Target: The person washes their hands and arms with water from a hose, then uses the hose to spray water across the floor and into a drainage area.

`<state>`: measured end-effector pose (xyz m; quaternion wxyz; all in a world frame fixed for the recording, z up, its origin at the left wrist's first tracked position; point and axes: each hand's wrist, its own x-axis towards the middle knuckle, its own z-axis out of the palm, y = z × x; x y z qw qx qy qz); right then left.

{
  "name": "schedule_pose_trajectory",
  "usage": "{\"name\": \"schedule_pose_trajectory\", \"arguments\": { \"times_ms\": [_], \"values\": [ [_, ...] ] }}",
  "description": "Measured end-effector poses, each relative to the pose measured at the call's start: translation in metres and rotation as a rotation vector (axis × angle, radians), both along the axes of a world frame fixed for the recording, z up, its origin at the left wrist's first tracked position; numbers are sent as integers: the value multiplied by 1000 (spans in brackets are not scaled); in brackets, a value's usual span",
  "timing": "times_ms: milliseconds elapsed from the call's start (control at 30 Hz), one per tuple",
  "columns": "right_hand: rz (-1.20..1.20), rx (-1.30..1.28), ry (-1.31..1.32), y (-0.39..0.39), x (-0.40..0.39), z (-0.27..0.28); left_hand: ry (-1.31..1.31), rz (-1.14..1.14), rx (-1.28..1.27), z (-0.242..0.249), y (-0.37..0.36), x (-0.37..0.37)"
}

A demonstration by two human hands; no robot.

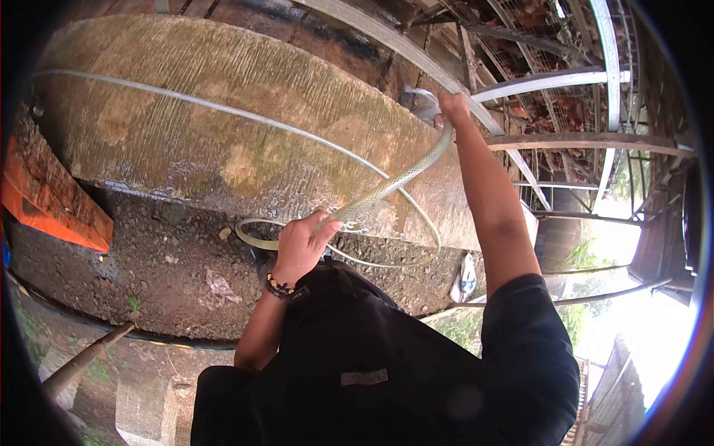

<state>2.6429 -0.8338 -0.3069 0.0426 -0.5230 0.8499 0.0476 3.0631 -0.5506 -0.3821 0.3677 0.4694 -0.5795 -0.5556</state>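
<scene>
A pale green, braided-looking hose (405, 175) runs between my two hands in the head view. My left hand (301, 241), with a beaded bracelet at the wrist, is closed around it close in front of my body. At the far end of my stretched arm, my right hand (454, 108) grips the hose near the metal rail, beside a whitish streak or strip. More hose loops below and right of my left hand, then crosses the wet concrete slab (245, 160) toward the far left.
Metal rails (547, 84) and wire cages (547, 111) with brown shapes inside stand at the upper right. An orange-sided block (56, 201) sits at the left. Stony soil (178, 253) borders the slab, with a white bag (464, 278) on it. A wooden pole (93, 357) leans lower left.
</scene>
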Motion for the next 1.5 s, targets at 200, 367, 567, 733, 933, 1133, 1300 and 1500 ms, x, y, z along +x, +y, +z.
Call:
{"name": "schedule_pose_trajectory", "arguments": {
  "times_ms": [200, 367, 567, 733, 933, 1133, 1300, 1500],
  "values": [
    [-187, 35, 31, 3, 34, 16, -10, 13, -1, -1, 2, 1],
    [-312, -159, -150, 26, 76, 34, 11, 120, -41, -5, 11, -2],
    [-325, -241, -150, 38, 56, 0, -78, 40, 16, -19, 22, 6],
    [-406, -307, -183, 68, 62, -27, -125, 58, 19, -23, 36, 16],
    [-408, -338, -190, 82, 47, -60, -208, 104, -36, -32, 57, 22],
    [-473, -360, -312, 114, 60, -56, -200, 27, 36, -25, 69, 26],
    [-471, -455, -515, 136, 61, -50, -204, -12, -9, -34, 80, 23],
    [-471, -526, -715, 175, 40, -39, -227, -110, -53, -24, 88, 6]
  ]
}}
